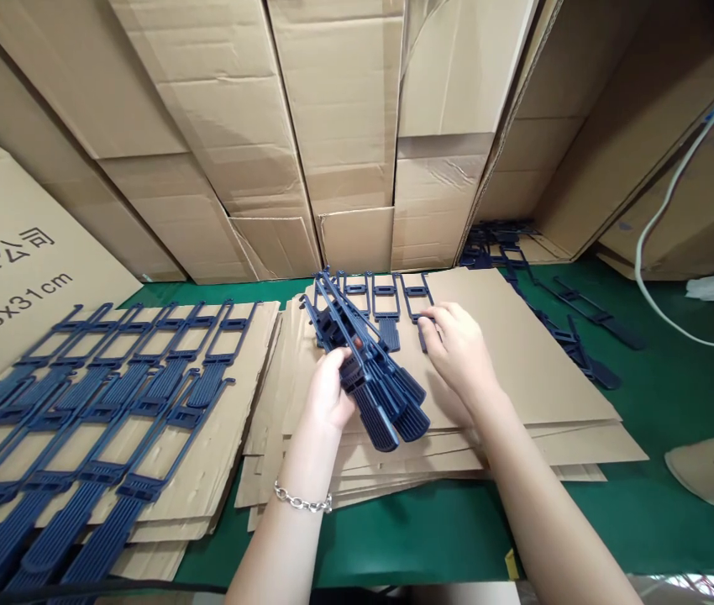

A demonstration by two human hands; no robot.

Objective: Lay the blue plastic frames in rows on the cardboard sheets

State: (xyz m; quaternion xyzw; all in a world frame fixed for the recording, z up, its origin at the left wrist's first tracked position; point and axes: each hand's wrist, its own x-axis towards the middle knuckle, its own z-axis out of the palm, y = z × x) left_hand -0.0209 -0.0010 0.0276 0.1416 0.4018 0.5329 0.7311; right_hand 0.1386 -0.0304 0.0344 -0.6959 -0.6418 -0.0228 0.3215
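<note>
A bundle of dark blue plastic frame pieces (pixel 379 395), with ribbed flat ends, is gripped by my left hand (pixel 332 391) over the front of the middle cardboard stack (pixel 521 370). To its right, my right hand (pixel 458 349) has its fingers pressed together on a blue piece (pixel 418 294) at the end of a row lying on the cardboard. Two more row pieces (pixel 385 307) show to the left of it, partly covered by the bundle. My right fingertips hide the lower part of the piece they touch.
On the left, another cardboard stack (pixel 199 504) bears rows of similar blue pieces. Loose pieces (pixel 596 315) lie on the green table (pixel 413 538) at the right. Cardboard boxes (pixel 357 109) wall off the back. A white cable (pixel 647 244) hangs at the right.
</note>
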